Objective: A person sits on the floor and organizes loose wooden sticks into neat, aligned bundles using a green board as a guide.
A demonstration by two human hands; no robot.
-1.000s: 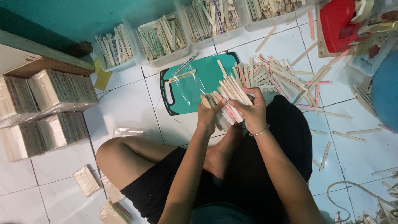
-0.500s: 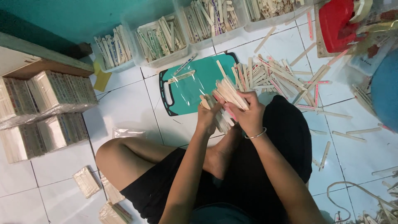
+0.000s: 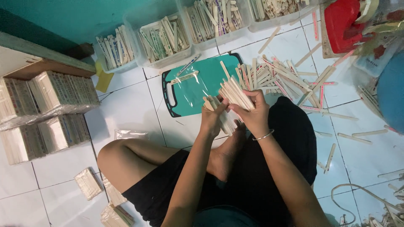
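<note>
I sit cross-legged on a white tiled floor. My right hand (image 3: 253,112) grips a fanned bundle of flat wooden sticks (image 3: 234,92), tips pointing up and left. My left hand (image 3: 213,119) holds a second, smaller bunch of sticks (image 3: 223,119) just below and left of it, the two hands touching. Both are above the right edge of a teal cutting board (image 3: 198,84), which has a clear plastic sleeve and a couple of loose sticks on it. A loose heap of sticks (image 3: 277,80) lies on the floor right of the board.
Several clear bins of sticks (image 3: 166,40) line the teal wall. Wrapped stacks of sticks (image 3: 46,109) sit at left, small wrapped bundles (image 3: 88,183) by my knee. A red container (image 3: 343,23) and a blue round object (image 3: 391,92) are at right, with scattered sticks.
My hands have shifted slightly; the fanned bundle in my right hand has been drawn closer together and lowered a little toward the left hand's bunch.
</note>
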